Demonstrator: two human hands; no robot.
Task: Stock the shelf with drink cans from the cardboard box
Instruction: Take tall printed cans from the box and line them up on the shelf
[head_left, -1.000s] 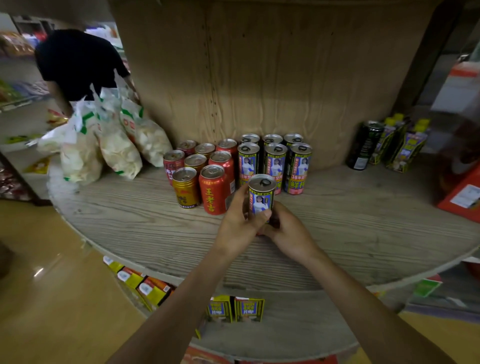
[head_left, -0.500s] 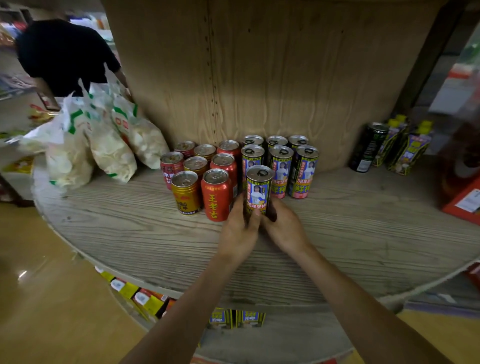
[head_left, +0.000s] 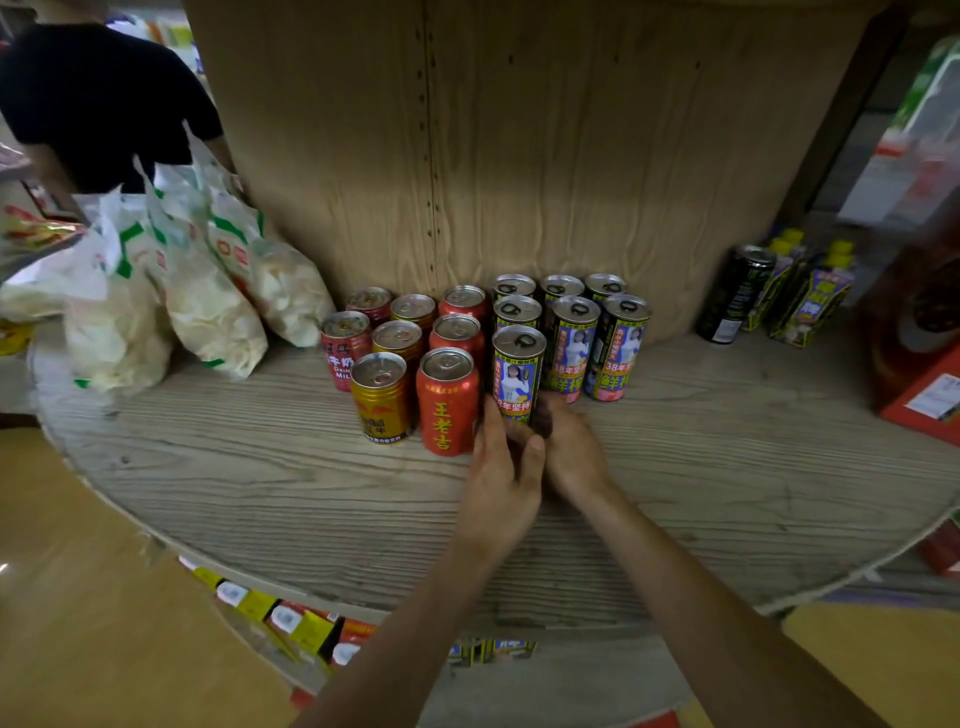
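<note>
A tall dark can with a printed figure (head_left: 517, 371) stands upright on the round wooden shelf (head_left: 260, 467), right beside a red can (head_left: 448, 401) and in front of several matching tall cans (head_left: 571, 338). My left hand (head_left: 501, 480) and my right hand (head_left: 571, 447) hold the tall can's base from either side, fingers curled around it. A gold can (head_left: 382, 397) and more red and gold cans (head_left: 402, 322) stand to the left. The cardboard box is out of view.
White snack bags (head_left: 171, 291) lean at the shelf's left. A black can (head_left: 735, 293) and yellow-capped cartons (head_left: 810, 296) stand at the right, with a red box (head_left: 919, 364) beyond. A person in a black top (head_left: 98, 98) stands behind left. Lower shelves hold cartons (head_left: 291, 618).
Both hands pushed the tall can back across the shelf until it stands in line with the front red can; the camera moved closer.
</note>
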